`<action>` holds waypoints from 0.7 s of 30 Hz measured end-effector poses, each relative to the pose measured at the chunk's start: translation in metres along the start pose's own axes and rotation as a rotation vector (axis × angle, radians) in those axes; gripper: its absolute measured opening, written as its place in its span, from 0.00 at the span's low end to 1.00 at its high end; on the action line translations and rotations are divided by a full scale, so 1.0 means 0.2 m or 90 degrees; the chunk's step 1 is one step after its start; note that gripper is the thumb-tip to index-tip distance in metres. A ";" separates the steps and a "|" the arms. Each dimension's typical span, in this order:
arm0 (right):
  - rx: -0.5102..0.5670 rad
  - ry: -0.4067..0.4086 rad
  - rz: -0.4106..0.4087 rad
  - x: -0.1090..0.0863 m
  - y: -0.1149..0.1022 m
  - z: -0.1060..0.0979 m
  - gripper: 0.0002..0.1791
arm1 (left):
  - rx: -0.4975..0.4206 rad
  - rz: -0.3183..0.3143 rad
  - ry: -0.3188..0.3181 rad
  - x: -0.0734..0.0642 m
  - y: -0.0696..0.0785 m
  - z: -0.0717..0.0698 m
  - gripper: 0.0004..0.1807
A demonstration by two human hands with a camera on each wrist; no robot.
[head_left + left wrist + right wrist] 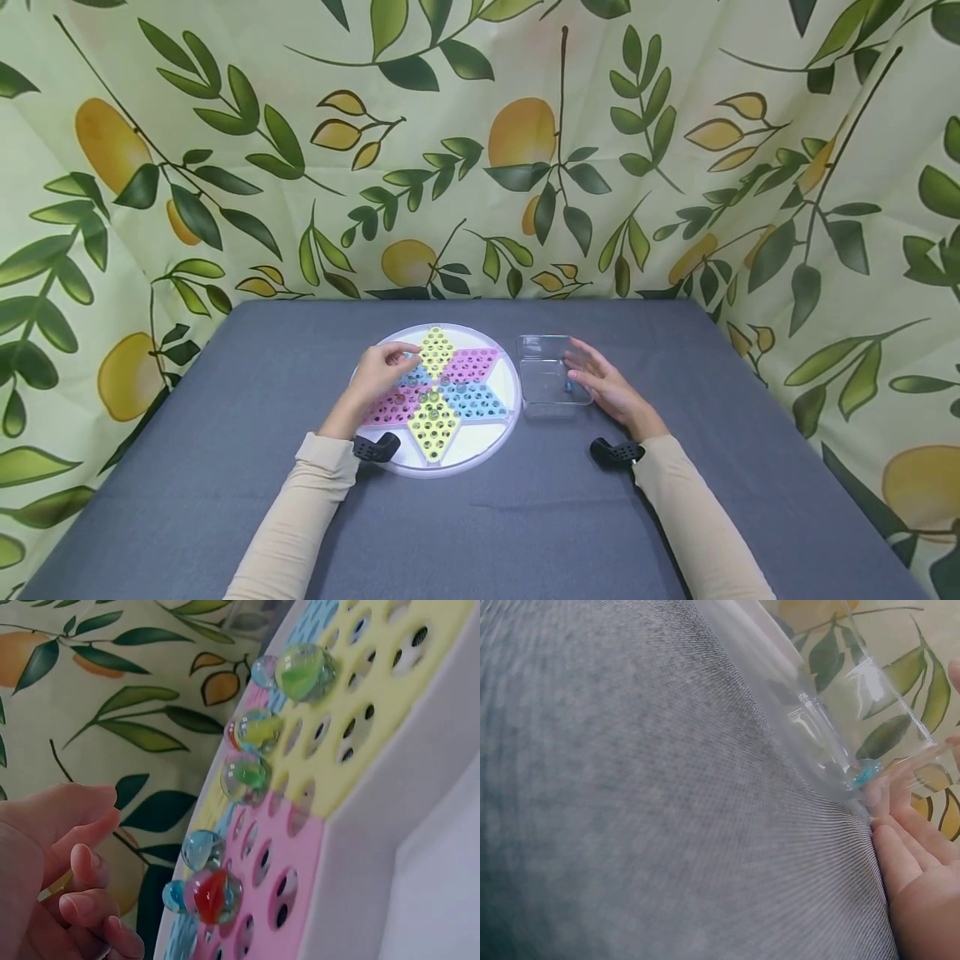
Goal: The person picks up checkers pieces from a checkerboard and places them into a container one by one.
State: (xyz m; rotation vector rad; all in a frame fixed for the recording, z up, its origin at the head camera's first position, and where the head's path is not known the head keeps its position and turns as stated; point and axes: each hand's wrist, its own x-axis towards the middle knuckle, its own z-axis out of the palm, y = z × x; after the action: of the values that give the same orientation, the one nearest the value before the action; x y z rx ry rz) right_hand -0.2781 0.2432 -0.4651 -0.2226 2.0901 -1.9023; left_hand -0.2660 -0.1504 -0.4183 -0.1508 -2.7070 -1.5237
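A round white Chinese checkers board lies on the table, its star marked in yellow, pink and blue. Several glass marbles sit in its holes. Above the board's left part is my left hand, fingers bent. No marble shows between them in the left wrist view, where a red-streaked marble sits on the board near the fingers. My right hand rests at the right wall of a clear rectangular glass container, fingers fairly straight. A blue marble lies inside, close to those fingers.
Dark grey-blue cloth covers the table. Just right of the board stands the container, a narrow gap between them. Behind rises a cream curtain printed with leaves and fruit. Each wrist carries a black camera mount.
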 end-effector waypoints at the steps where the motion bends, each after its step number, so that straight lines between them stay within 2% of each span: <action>1: 0.000 0.001 0.001 0.00 0.00 0.00 0.40 | -0.003 -0.010 0.002 0.00 -0.01 0.00 0.16; 10: 0.016 -0.014 -0.026 -0.01 0.02 -0.01 0.41 | -0.015 -0.044 -0.002 0.01 -0.10 -0.03 0.17; 17: 0.026 -0.024 -0.047 0.00 0.02 -0.01 0.41 | -0.009 -0.029 0.002 0.03 -0.14 -0.02 0.17; 21: 0.016 -0.023 -0.045 0.00 0.01 -0.01 0.41 | -0.001 -0.035 0.001 0.04 -0.16 -0.03 0.18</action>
State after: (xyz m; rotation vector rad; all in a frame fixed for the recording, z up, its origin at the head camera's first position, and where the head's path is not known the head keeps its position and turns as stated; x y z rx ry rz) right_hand -0.2780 0.2460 -0.4672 -0.3270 2.0596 -1.9494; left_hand -0.2771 -0.1708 -0.4412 -0.0766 -2.7305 -1.5395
